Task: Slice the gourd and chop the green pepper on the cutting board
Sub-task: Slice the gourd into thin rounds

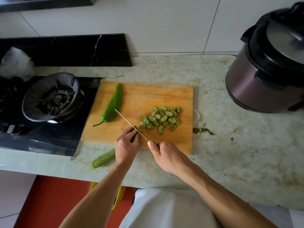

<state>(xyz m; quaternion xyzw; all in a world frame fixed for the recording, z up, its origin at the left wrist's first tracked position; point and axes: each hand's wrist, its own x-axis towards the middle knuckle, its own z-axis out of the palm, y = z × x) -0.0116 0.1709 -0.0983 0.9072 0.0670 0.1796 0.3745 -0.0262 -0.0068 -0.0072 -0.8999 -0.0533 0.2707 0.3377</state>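
The gourd (104, 158) lies slantwise, its long axis running from the table edge at lower left up onto the cutting board (148, 94). The left hand (125, 148) curls over its far end, fingertips just beside the knife (130, 123). The right hand (166, 156) is wrapped round the handle, blade crossing that end. Slices (162, 118) pile just right of the blade; the green pepper (113, 104) lies whole, well to the left
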